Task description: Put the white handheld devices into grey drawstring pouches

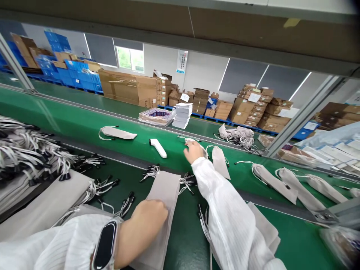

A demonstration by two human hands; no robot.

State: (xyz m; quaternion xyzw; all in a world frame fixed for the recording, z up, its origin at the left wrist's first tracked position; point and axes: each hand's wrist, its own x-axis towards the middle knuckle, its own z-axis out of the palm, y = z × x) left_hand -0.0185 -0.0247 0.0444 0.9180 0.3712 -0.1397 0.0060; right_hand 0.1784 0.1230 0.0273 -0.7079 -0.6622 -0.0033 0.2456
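Note:
My left hand [149, 215] rests closed on a stack of flat grey drawstring pouches [165, 187] on the green table in front of me. My right hand [193, 150] reaches out over the green conveyor belt [84, 127] and touches a filled grey pouch [221, 160] with a white cord. A white handheld device [158, 147] lies on the belt just left of that hand. Another filled pouch [118, 132] lies farther left on the belt.
Several filled pouches [289, 183] lie along the belt to the right. A big heap of corded pouches [25, 157] sits at the left. Across the belt stand a tray [156, 116], a white paper stack [182, 114], more pouches [239, 135], cardboard boxes [129, 88].

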